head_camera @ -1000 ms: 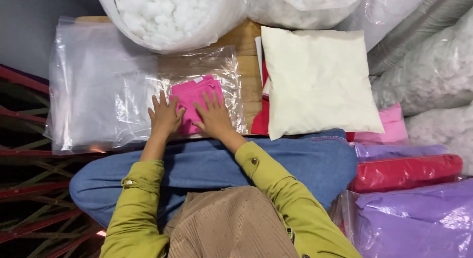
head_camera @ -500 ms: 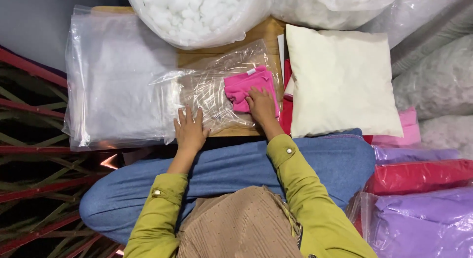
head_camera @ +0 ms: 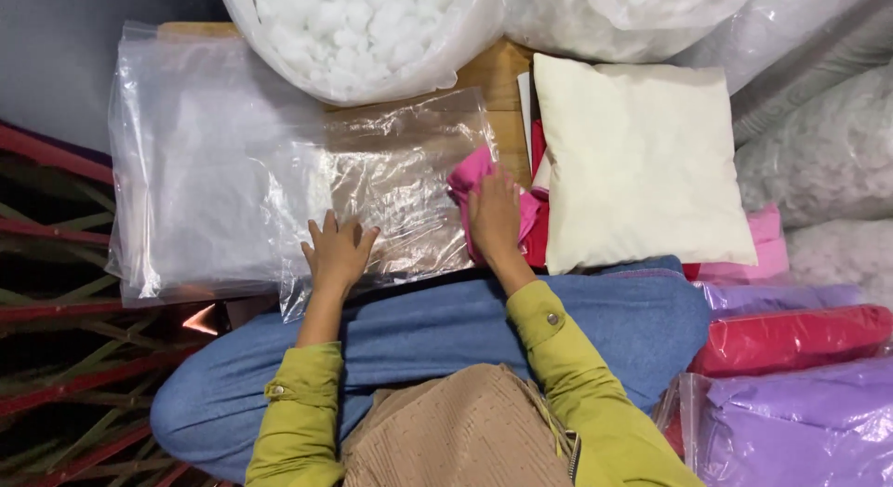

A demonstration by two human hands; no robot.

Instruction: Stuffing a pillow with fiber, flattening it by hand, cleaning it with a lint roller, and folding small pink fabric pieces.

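I had my left hand (head_camera: 337, 253) spread flat, fingers apart, on the near edge of the clear plastic bag (head_camera: 386, 185), likely to pin that slick, crinkled sheet to the wooden tabletop (head_camera: 491, 87). My right hand (head_camera: 494, 217) lay palm-down on the soft pink cloth (head_camera: 468, 175) at the bag's right edge, gripping nothing that I could see. Right of the bag sat a plump cream pillow (head_camera: 637, 161); beyond the bag, a sack of white stuffing (head_camera: 349, 31).

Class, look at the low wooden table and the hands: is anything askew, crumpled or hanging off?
Yes. The pink cloth lies bunched under the right hand, by the clear bag's right edge. The left hand presses that wrinkled bag, whose near corner overhangs the table. Nothing looks spilled or torn.
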